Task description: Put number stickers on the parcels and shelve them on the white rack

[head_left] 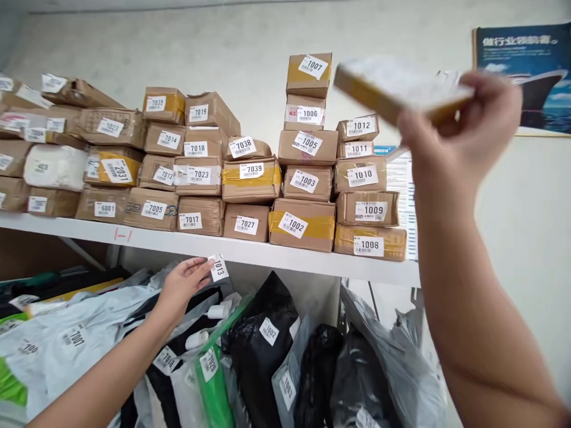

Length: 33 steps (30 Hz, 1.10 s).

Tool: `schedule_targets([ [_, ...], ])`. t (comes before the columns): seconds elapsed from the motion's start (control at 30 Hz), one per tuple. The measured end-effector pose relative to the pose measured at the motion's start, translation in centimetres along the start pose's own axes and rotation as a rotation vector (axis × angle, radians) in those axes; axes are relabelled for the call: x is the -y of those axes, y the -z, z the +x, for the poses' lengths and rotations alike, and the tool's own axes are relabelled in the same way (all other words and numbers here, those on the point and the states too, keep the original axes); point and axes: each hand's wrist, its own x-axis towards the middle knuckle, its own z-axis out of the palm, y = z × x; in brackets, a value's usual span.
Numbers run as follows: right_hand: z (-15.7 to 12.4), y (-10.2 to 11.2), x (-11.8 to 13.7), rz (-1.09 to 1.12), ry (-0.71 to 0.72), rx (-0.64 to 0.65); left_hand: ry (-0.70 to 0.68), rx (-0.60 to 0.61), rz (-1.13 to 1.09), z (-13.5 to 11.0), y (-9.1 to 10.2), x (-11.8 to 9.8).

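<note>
My right hand [464, 139] is raised at the upper right and grips a flat cardboard parcel [397, 89], blurred by motion, with a white label on top. It hovers above the right stack of numbered boxes, just over box 1012 [358, 128]. My left hand [182, 285] reaches low under the shelf edge and pinches a small white sticker marked 1013 [218, 267] between thumb and fingertips. Below that hand lie grey and black mailer bags.
A white shelf [250, 249] carries several rows of taped brown boxes with numbered labels, such as 1002 [302, 224] and 7039 [251, 178]. Under it lie plastic mailer bags, one black bag [263, 339] and one green [213, 380]. A poster [526, 77] hangs at right.
</note>
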Motion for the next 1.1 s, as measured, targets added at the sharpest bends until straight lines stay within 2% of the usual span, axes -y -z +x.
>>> schedule_targets([
  [0.1,-13.0,3.2,4.7,0.173,-0.053,0.250,-0.075,-0.016,-0.057,-0.3,-0.3,0.8],
  [0.17,-21.4,4.4,6.9,0.189,-0.152,0.325,-0.078,-0.041,-0.051,-0.6,-0.6,1.0],
  [0.23,-27.9,5.2,8.4,0.167,-0.228,0.290,-0.064,-0.049,-0.043,-0.9,-0.9,1.0],
  [0.33,-33.7,6.0,10.2,0.193,-0.346,0.208,-0.041,-0.056,-0.039,-1.6,-1.2,0.2],
  [0.4,-36.0,6.6,11.4,0.227,-0.416,0.169,-0.016,-0.044,-0.046,-2.8,-1.2,-0.8],
  [0.47,-37.8,7.0,12.6,0.229,-0.459,0.108,-0.002,-0.021,-0.075,-5.0,-0.9,-1.5],
  [0.57,-40.4,7.1,14.2,0.174,-0.475,-0.010,0.004,-0.002,-0.172,-10.7,0.1,-1.3],
  [0.63,-41.9,6.9,15.0,0.126,-0.491,-0.046,0.061,-0.003,-0.224,-15.5,0.9,-0.3],
  [0.7,-43.1,6.6,15.5,0.087,-0.508,-0.043,0.202,0.002,-0.266,-20.1,1.4,1.2],
  [0.8,-44.4,5.8,15.9,0.035,-0.508,-0.040,0.344,-0.016,-0.374,-24.7,1.9,3.8],
  [0.9,-45.3,5.0,16.1,0.011,-0.540,-0.047,0.399,-0.062,-0.436,-26.5,2.2,5.8],
  [1.0,-46.2,4.3,16.1,0.036,-0.595,-0.045,0.424,-0.062,-0.465,-26.9,2.6,7.0],
  [1.1,-47.0,3.6,16.1,0.021,-0.638,-0.046,0.382,-0.075,-0.457,-27.0,3.0,7.5],
])
